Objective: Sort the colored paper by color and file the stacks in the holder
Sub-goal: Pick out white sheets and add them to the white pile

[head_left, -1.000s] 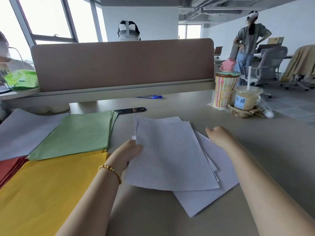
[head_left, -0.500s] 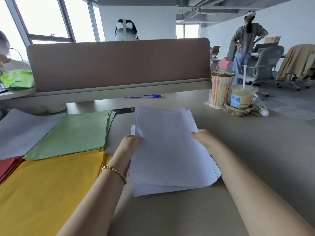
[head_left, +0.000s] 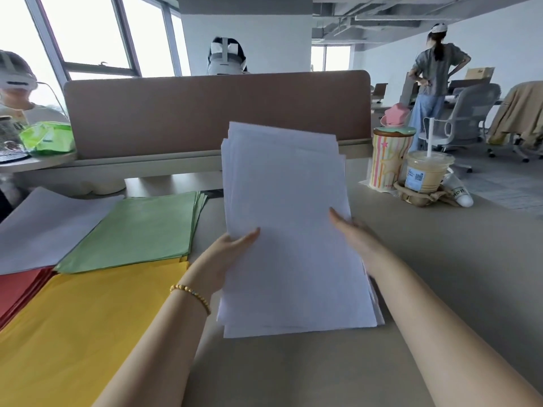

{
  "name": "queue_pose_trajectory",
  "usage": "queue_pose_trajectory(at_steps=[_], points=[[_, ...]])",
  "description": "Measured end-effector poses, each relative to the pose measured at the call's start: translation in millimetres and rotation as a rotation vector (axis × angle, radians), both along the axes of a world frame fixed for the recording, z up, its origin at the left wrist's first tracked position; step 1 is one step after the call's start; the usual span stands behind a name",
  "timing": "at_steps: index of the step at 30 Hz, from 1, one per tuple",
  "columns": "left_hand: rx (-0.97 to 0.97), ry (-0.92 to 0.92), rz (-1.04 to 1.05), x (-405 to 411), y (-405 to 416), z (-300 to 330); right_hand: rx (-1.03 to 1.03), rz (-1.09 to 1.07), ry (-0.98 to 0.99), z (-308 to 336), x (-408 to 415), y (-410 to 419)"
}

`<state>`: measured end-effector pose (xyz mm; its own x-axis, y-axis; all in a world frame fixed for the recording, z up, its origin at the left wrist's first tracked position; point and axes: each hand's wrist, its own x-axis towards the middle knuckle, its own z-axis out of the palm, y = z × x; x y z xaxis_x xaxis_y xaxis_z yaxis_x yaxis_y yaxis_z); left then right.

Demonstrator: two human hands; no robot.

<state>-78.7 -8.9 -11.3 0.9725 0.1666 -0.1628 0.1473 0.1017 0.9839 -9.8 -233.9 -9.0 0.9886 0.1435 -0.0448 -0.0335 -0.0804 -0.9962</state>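
Two hands' grip on white stack [head_left: 289, 230]

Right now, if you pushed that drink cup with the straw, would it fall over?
Probably it would wobble, not fall: the drink cup sits in a brown holder that cradles its base. It looks nearly full, so likely heavy and slow to slide. A push near the top could still tip it, since it stands tall.

striped tin [head_left: 388, 161], iced drink [head_left: 426, 171], desk divider [head_left: 217, 113]

White paper stack [head_left: 288, 230] raised, tilted; green [head_left: 138, 230], yellow [head_left: 88, 327], red [head_left: 17, 289] stacks flat at left.
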Motion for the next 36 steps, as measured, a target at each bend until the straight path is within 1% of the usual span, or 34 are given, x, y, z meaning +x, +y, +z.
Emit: queue_pose_trajectory(at_steps=[1,3,4,5,7,10,12,14,16,19,23,26,31,34,36], points=[[0.131,-0.007,0.016,-1,-6,-1,-0.066,-0.024,-0.001,-3,-2,3],[0.509,-0.026,0.117,4,-15,-5,-0.185,-0.096,-0.017,-8,-5,8],[0.641,-0.046,0.164,7,-17,-6,-0.195,-0.114,-0.035,-9,-5,10],[0.673,-0.064,0.200,8,-20,-5,-0.183,-0.135,-0.070,-8,-4,11],[0.602,-0.129,0.275,11,-21,2,-0.166,-0.204,-0.191,1,-8,18],[0.583,-0.252,0.364,8,-27,20,-0.162,-0.310,-0.363,21,-17,35],[0.537,-0.360,0.427,5,-29,35,-0.075,-0.332,-0.442,35,-26,45],[0.471,-0.438,0.467,-2,-30,51,0.016,-0.353,-0.489,50,-36,54],[0.415,-0.495,0.477,-10,-33,67,0.059,-0.373,-0.526,66,-46,62],[0.384,-0.569,0.451,-22,-31,83,0.113,-0.401,-0.563,84,-60,65],[0.262,-0.679,0.407,-37,-14,92,0.223,-0.369,-0.605,87,-67,56],[0.216,-0.691,0.391,-48,-7,96,0.273,-0.399,-0.664,86,-69,49],[0.192,-0.763,0.384,-57,-6,118,0.236,-0.396,-0.697,103,-75,49],[0.082,-0.694,0.344,-57,-1,118,0.253,-0.357,-0.679,106,-73,48],[0.077,-0.608,0.291,-58,-2,112,0.184,-0.292,-0.646,101,-73,48]])
